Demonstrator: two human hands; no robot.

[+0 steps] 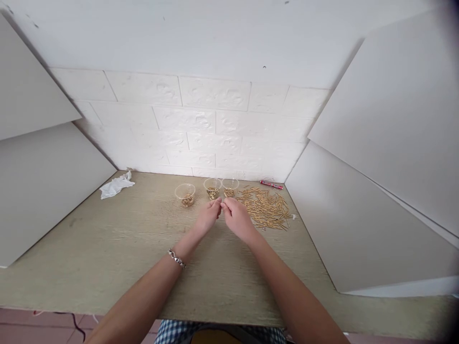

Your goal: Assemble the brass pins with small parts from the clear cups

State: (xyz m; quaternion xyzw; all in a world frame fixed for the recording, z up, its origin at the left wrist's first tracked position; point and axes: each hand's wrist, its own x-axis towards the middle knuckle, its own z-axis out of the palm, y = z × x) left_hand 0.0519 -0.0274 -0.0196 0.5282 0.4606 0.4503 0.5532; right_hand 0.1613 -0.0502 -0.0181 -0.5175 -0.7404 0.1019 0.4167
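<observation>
My left hand (pixel 208 216) and my right hand (pixel 236 217) meet fingertip to fingertip over the table (pixel 107 248), both pinched closed. What they pinch is too small to see. Just behind them stand three clear plastic cups with small gold parts inside: one at the left (pixel 185 194), one in the middle (pixel 212 188), one at the right (pixel 230 187). A loose pile of thin gold pins (pixel 266 208) lies on the table right of my right hand. A silver bracelet (pixel 176 258) is on my left wrist.
A crumpled white tissue (pixel 116 186) lies at the back left corner. A small red object (pixel 271 184) rests by the brick-patterned wall (pixel 201 129) behind the pins. White panels (pixel 376 191) close off both sides of the table.
</observation>
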